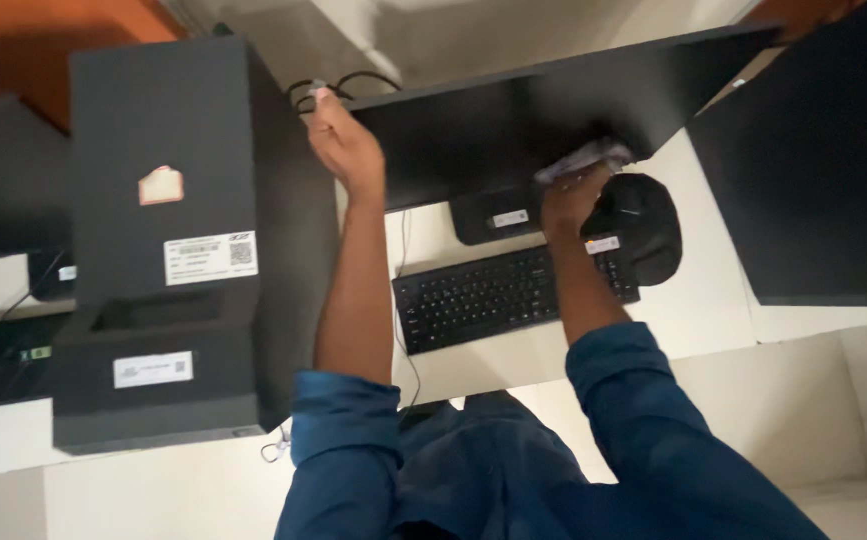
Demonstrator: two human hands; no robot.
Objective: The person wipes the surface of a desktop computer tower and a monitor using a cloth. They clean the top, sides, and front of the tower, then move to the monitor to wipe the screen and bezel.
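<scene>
From the head camera, the right hand [571, 196] has its fingers clenched on a crumpled grey cloth [583, 158], pressed to the lower edge of a flat, matte black monitor [513, 120] standing on the pale counter [713, 310]. The left hand [345, 145] grips the monitor's left edge beside looped black cables [338, 85], its fingertips partly hidden. A boxy black computer tower [173, 230] stands left; the keyboard [493, 295] is partly covered by the forearm.

Black monitor [513, 130] tilted on desk; crumpled grey cloth [585, 160] against screen.

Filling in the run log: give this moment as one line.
left hand: grips monitor top-left corner | right hand: presses cloth on screen | keyboard: below, untouched
</scene>
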